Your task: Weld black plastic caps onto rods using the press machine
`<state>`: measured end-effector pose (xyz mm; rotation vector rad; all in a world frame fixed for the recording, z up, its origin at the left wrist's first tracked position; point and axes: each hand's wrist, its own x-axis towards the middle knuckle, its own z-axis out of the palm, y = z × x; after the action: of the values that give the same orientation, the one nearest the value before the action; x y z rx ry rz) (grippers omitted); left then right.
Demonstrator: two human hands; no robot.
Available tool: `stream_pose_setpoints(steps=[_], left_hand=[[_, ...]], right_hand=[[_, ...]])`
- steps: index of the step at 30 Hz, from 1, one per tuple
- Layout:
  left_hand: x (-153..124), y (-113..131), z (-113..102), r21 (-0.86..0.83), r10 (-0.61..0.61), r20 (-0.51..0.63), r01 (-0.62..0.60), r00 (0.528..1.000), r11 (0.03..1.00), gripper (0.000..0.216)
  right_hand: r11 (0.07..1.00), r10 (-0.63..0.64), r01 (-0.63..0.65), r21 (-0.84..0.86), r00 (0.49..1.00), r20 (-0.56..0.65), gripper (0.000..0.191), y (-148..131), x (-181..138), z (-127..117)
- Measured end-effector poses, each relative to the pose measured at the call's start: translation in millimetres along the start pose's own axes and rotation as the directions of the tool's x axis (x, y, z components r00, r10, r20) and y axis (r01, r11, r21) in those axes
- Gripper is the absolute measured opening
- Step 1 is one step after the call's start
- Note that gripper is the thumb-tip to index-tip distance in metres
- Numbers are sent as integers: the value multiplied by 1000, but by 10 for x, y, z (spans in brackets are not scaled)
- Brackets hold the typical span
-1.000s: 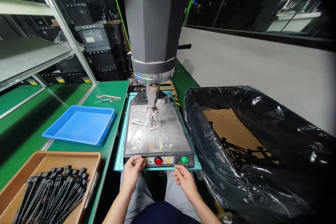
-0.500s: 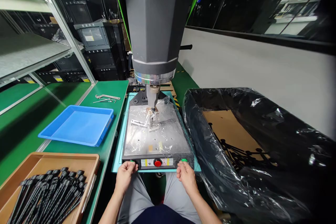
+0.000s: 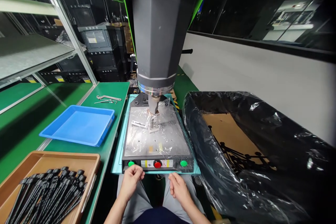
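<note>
Left hand (image 3: 132,179) loosely curled, right hand (image 3: 177,188) open, both empty, below grey press's front edge (image 3: 157,163) | risk: brushing round green buttons (image 3: 131,163) could cycle the horn (image 3: 153,102)

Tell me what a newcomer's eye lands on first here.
The big grey press head dominates the centre, its tip down over the film-covered metal plate. Below it, both hands hover empty near the red and green buttons. Bottom left, a brown tray holds black rods.
</note>
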<state>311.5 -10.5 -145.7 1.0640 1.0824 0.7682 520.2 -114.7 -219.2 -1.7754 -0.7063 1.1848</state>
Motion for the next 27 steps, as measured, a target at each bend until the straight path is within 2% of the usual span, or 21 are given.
stream_pose_setpoints(steps=[4, 7, 10, 14, 17, 20, 22, 24, 27], left_hand=[[75, 122, 115, -74, 8, -25, -10, 1000, 997, 39], [127, 197, 143, -154, -64, -81, 51, 995, 987, 54], [162, 244, 146, -181, -69, -68, 56, 995, 982, 62], [215, 322, 180, -174, 64, -76, -76, 995, 982, 72], [254, 425, 238, -82, 171, -124, -182, 977, 980, 76], [280, 543, 284, 51, 329, -168, -325, 929, 944, 70], [297, 611, 299, 56, 388, -214, -385, 897, 921, 66], [308, 670, 314, -47, 346, -233, -365, 909, 930, 68], [294, 757, 355, -299, 184, -120, -213, 976, 930, 71]], right_hand=[[1000, -21, 21, 5, 999, 47, 48, 8, -41, 26], [999, -33, 33, 10, 998, 57, 50, -52, -79, 23], [996, -77, 74, 46, 994, 76, 50, -190, -121, 31], [985, -158, 145, 97, 977, 145, 48, -423, -128, 97], [977, -198, 176, 118, 957, 211, 45, -556, -70, 197], [959, -283, 270, 88, 926, 249, 44, -647, 15, 308], [932, -358, 359, 45, 897, 258, 49, -702, 60, 368], [898, -426, 441, -3, 870, 249, 57, -760, 88, 412], [812, -543, 577, -92, 803, 247, 63, -843, 100, 467]])
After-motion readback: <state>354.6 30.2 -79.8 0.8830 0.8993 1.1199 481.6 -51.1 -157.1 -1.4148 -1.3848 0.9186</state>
